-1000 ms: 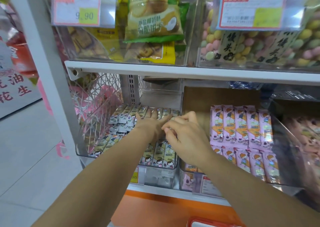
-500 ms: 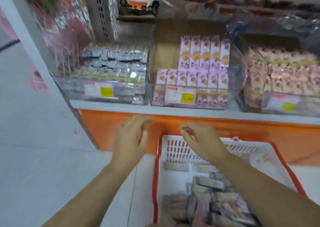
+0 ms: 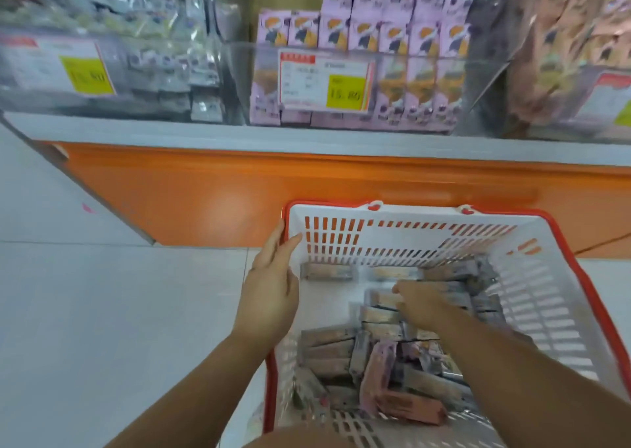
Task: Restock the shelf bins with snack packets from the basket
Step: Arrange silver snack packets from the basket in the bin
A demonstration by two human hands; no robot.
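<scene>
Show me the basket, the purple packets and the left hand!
basket (image 3: 409,239): head view, on its white slotted far wall.
purple packets (image 3: 363,34): head view, on the front of one pack.
left hand (image 3: 269,294): head view, on its back.

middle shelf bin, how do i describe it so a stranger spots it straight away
Above the orange shelf base, three clear plastic bins stand in a row. Take the middle bin. It alone holds upright lilac packets; the left neighbour holds silver-grey packets, the right one peach packets.
</scene>
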